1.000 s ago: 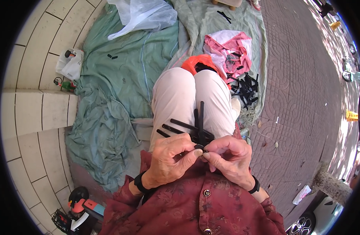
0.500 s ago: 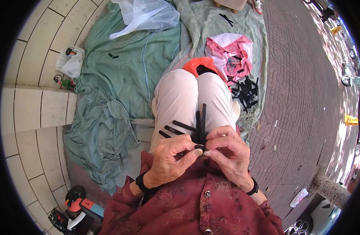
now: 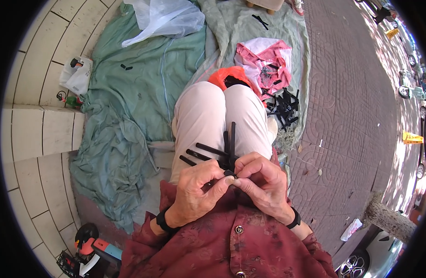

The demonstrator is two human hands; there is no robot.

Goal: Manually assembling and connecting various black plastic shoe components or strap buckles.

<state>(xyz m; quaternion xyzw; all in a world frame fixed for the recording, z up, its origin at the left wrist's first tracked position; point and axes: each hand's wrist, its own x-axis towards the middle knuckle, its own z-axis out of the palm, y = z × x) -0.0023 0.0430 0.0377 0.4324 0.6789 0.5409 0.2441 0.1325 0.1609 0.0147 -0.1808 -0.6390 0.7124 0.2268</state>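
In my lap is a bundle of flat black strips (image 3: pixel 211 148), their long ends fanning out over my thighs. My left hand (image 3: pixel 199 186) is closed, its thumb and forefinger pinching a small black end piece (image 3: pixel 229 173) of the bundle. Thumb and fingers of my right hand (image 3: pixel 265 185) are pressed on the same end from the other side. The two thumb tips nearly touch. Whether the end is a fold, a loop or a clip cannot be made out. Fingers hide where the strips join.
Beyond my right knee lies a heap of similar black strips (image 3: pixel 284 109), beside a pink-and-white cloth bag (image 3: pixel 265 60). An orange-red bag (image 3: pixel 231 76) stands against my knees. Green sheeting (image 3: pixel 129 99) covers the ground, with a clear plastic bag (image 3: pixel 169 21) on it. A tiled wall (image 3: pixel 28 134) rises left.
The view has shifted, so the surroundings sit slightly further left. Both hands keep their pinch on the black end, with only a small change in finger position.
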